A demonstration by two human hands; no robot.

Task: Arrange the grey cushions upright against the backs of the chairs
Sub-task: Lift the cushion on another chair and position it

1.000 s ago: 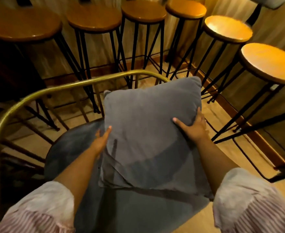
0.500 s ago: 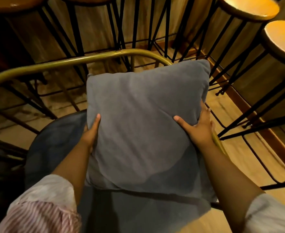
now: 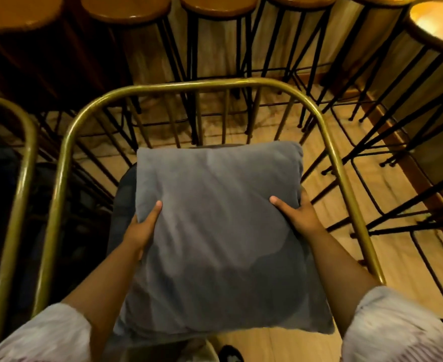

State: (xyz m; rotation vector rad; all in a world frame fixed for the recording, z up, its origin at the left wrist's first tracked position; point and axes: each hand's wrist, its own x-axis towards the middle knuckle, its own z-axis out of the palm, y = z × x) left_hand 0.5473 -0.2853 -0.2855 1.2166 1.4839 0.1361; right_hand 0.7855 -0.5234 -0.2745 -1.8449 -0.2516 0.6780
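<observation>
I hold a square grey cushion [image 3: 220, 231] by its two sides over the dark padded seat [image 3: 122, 205] of a chair. My left hand [image 3: 142, 228] grips the left edge with the thumb on top. On the right edge sits my right hand [image 3: 297, 215], thumb also on top. The chair's curved brass back rail [image 3: 189, 86] arcs around beyond the cushion, with thin spindles below it. The cushion lies tilted, its far edge short of the spindles and its near edge towards me. Most of the seat is hidden under it.
A row of round wooden bar stools [image 3: 126, 9] on black metal legs stands close behind the chair, along a wooden wall. More stools [image 3: 439, 24] line the right side. A second brass chair back [image 3: 24, 158] is at the left. Wooden floor [image 3: 332, 257] lies to the right.
The view has swung so the chair back is now centred ahead. The cushion, still in both hands, has come lower and nearer to me, over the seat.
</observation>
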